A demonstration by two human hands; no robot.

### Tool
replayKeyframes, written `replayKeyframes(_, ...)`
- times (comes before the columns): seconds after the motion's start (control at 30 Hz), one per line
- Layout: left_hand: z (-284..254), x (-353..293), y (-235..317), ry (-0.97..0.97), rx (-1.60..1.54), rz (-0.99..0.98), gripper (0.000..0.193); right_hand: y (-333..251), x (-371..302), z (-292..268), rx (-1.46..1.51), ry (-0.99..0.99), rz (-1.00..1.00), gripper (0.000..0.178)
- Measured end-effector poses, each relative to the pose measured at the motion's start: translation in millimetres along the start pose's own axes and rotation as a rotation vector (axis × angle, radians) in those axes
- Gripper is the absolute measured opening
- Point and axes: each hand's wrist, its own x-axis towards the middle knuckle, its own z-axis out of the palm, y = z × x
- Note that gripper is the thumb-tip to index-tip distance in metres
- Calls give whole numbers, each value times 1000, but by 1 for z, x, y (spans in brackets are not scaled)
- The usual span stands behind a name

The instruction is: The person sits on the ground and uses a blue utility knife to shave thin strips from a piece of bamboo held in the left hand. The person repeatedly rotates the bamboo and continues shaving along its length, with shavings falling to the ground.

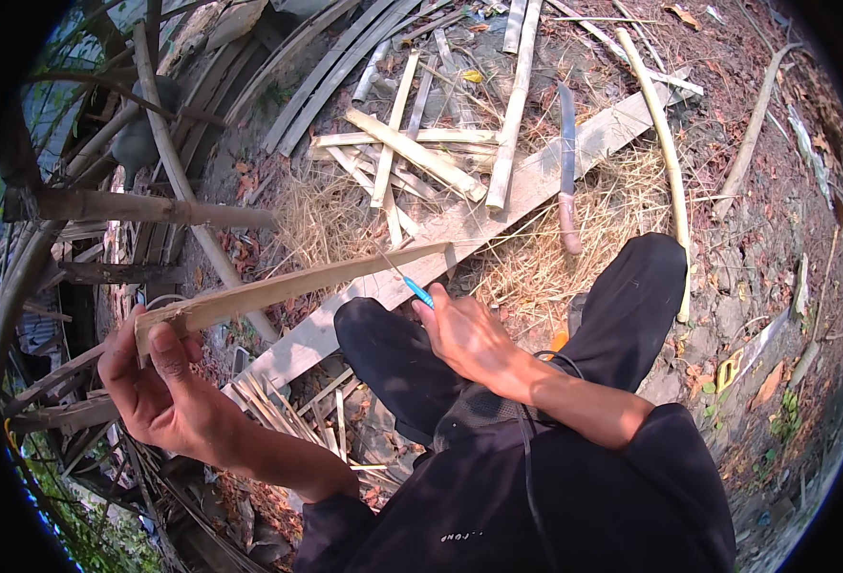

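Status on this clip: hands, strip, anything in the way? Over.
Left hand gripping strip by one end. Right hand holding blue-handled tool, shaft overlapping strip, contact unclear. Machete across plank, apart from both hands.

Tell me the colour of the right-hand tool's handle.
The handle is bright blue, clearest in the head view.

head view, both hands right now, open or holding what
Left hand: closed, holding one end of a split-bamboo strip.
Right hand: closed around a thin blue-handled tool.
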Motion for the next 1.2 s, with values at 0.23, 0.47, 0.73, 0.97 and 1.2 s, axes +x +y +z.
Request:
replayKeyframes(0.23, 2, 0, 3, -22, 10, 23, 21, 2, 4, 7, 25, 50, 10, 26)
replayKeyframes(0.47, 3, 0, 5, -30, 17, 36, 19, 9, 13, 8, 90, -88, 163, 28)
replayKeyframes(0.73, -5, 0, 4, -70, 16, 47, 18, 17, 16, 10, -10, -143, 219, 29)
replayKeyframes(0.97, -14, -3, 8, -108, 39, -12, 17, 94, -7, 40, -412, -181, 274, 29)
replayKeyframes(1.2, -14, -4, 7, -76, 1, -30, 19, 125, -2, 14, -236, -206, 562, 32)
